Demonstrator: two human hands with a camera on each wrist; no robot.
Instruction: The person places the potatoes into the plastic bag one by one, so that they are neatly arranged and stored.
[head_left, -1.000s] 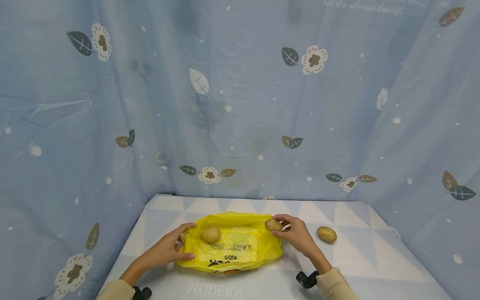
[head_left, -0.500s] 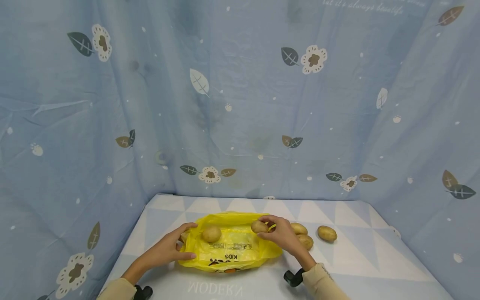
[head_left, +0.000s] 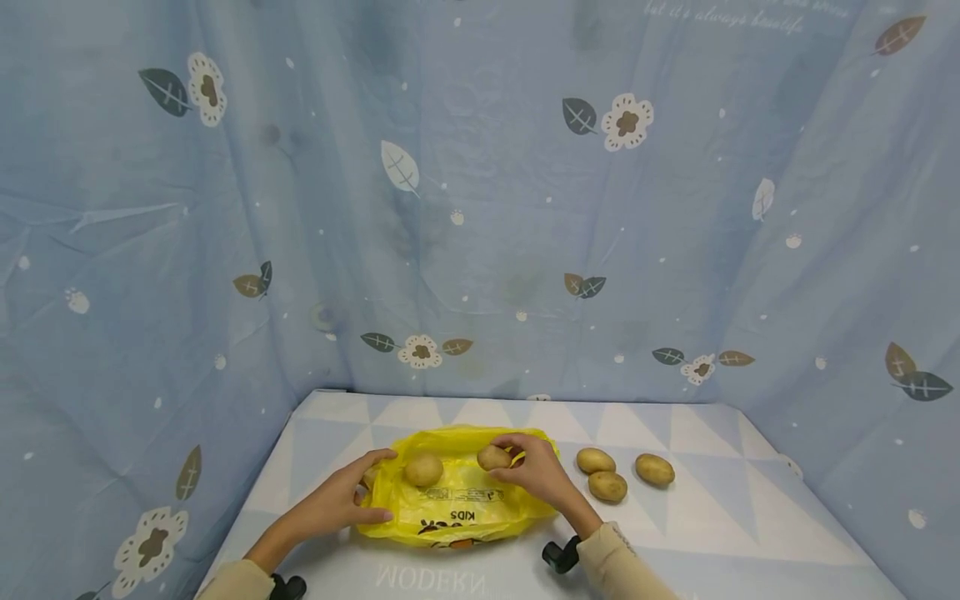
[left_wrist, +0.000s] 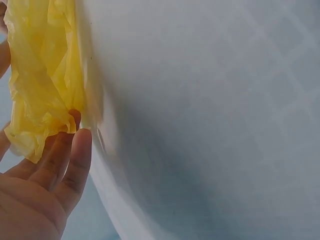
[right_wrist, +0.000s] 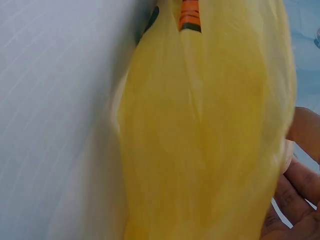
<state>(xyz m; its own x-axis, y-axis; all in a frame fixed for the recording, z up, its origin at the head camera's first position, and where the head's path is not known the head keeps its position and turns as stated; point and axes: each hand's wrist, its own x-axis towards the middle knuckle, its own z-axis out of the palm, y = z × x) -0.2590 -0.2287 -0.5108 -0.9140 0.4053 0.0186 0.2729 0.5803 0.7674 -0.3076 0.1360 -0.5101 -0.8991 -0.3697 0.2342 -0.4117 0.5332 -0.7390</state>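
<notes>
The right hand (head_left: 534, 472) has shifted leftward, bringing a pinched, rounded yellow-brown potato (head_left: 493, 457) over the crinkled yellow plastic bag (head_left: 504, 523), gripped wide by the left hand (head_left: 339, 497).

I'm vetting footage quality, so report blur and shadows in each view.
Head view: potatoes and yellow bag fairly clear, shadows faint; left wrist view: broad, soft shadow on the tabletop beside the bag; right wrist view: bag's surface looks blurred.
</notes>
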